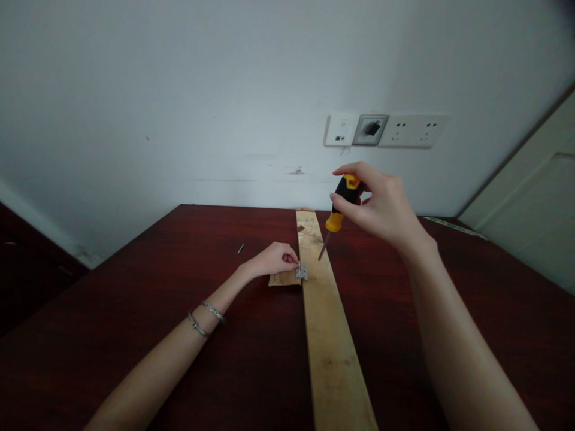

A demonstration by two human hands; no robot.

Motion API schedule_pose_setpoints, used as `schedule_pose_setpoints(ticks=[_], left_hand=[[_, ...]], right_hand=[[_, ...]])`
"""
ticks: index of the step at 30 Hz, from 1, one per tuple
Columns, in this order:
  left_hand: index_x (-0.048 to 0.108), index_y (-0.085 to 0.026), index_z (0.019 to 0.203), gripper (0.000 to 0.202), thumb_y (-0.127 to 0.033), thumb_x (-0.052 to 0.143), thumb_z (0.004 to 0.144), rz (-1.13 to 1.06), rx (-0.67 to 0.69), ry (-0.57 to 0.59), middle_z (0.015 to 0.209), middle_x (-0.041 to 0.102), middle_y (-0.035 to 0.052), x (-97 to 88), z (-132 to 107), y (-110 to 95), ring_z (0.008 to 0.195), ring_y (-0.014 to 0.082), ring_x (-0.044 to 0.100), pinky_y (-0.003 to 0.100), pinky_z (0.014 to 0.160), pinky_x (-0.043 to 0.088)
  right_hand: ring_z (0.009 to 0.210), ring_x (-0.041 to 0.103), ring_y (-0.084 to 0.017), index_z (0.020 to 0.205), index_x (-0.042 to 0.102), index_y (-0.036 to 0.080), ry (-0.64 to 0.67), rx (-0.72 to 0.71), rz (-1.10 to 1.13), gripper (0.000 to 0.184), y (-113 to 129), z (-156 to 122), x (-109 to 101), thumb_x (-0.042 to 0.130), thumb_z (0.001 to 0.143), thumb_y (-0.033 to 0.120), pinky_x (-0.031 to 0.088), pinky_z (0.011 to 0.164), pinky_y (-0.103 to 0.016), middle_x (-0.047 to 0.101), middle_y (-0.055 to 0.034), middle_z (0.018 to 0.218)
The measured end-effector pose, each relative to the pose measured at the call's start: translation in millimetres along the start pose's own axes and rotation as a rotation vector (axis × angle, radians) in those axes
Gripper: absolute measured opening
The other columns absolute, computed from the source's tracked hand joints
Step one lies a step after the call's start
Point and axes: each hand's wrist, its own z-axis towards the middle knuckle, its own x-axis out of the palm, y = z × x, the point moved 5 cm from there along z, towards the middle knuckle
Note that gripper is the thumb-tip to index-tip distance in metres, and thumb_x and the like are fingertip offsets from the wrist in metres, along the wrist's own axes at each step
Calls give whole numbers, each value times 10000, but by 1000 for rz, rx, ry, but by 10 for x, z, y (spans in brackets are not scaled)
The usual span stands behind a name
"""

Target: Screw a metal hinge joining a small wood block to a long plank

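My right hand (381, 200) grips a yellow-and-black screwdriver (345, 191) above the table, its shaft slanting down and left. The tip shows over a long wooden plank (335, 335), and I cannot tell whether it touches. A small metal hinge (304, 273) lies with one leaf on the plank and the other on a short wooden piece (283, 279) to its left. At the hinge's upper left corner, the fingers of my left hand (276, 258) are pinched together. Whatever they may hold is too small or hidden to make out.
The dark red tabletop (215, 359) reaches back to a pale wall. A small metal screw or pin (241, 248) lies left of my left hand. Wall sockets (406, 131) sit above the table, one with a black plug (372, 127). A thin light strip (453, 226) lies at the back right.
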Motion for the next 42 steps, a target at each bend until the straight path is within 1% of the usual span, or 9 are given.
schedule_pose_setpoints(ticks=[5, 10, 14, 21, 26, 29, 34, 42], left_hand=[[689, -120, 820, 134, -117, 632, 698, -2, -10, 6, 725, 624, 12, 33, -3, -7, 644, 103, 552, 207, 596, 420], [675, -116, 809, 124, -117, 606, 706, 10, 26, -9, 736, 622, 15, 55, 3, -3, 648, 103, 555, 205, 604, 426], [663, -123, 792, 107, -131, 605, 703, 2, 39, -14, 719, 612, 11, 55, 3, -4, 636, 103, 543, 207, 592, 422], [652, -121, 784, 102, -120, 604, 694, -20, 32, -8, 719, 617, 11, 24, -14, -62, 643, 106, 548, 212, 611, 426], [658, -113, 800, 138, -103, 602, 674, -47, -17, 2, 703, 618, 9, 36, -13, -43, 619, 104, 543, 206, 580, 413], [658, -110, 797, 139, -96, 597, 673, -46, -4, -6, 705, 621, 11, 34, -11, -42, 622, 104, 546, 207, 585, 413], [663, -116, 795, 131, -99, 598, 683, -32, 19, -2, 714, 623, 10, 26, -12, -55, 640, 107, 552, 208, 602, 419], [664, -122, 794, 127, -101, 604, 683, -2, 20, -6, 717, 631, 9, 34, -12, -50, 643, 109, 562, 202, 605, 426]], right_hand=[[687, 572, -187, 1084, 580, 209, 8, -6, 2, 328, 11, 0, 6, 566, 765, 286, 435, 627, -321, 633, -52, 837], [673, 566, -180, 1074, 585, 210, 2, -2, -12, 322, 14, -2, 9, 575, 760, 284, 434, 627, -313, 622, -40, 804], [677, 569, -182, 1073, 580, 220, 14, -6, 4, 313, 27, 0, 24, 568, 768, 286, 435, 624, -312, 624, -44, 819], [646, 555, -163, 1062, 571, 218, 83, -22, 96, 303, 64, 3, 204, 573, 766, 283, 431, 619, -297, 613, -25, 786], [663, 559, -158, 1056, 571, 209, 129, -21, 185, 294, 87, -18, 362, 580, 773, 287, 440, 643, -294, 611, -21, 787], [684, 565, -158, 1056, 573, 198, 139, -8, 209, 295, 67, -28, 424, 584, 776, 290, 448, 655, -295, 617, -30, 816], [700, 565, -161, 1054, 582, 194, 165, -8, 221, 299, 34, -30, 475, 598, 774, 298, 456, 654, -296, 624, -36, 835], [725, 578, -172, 1044, 594, 199, 192, 2, 237, 292, 25, -23, 466, 606, 771, 302, 458, 666, -301, 643, -43, 855]])
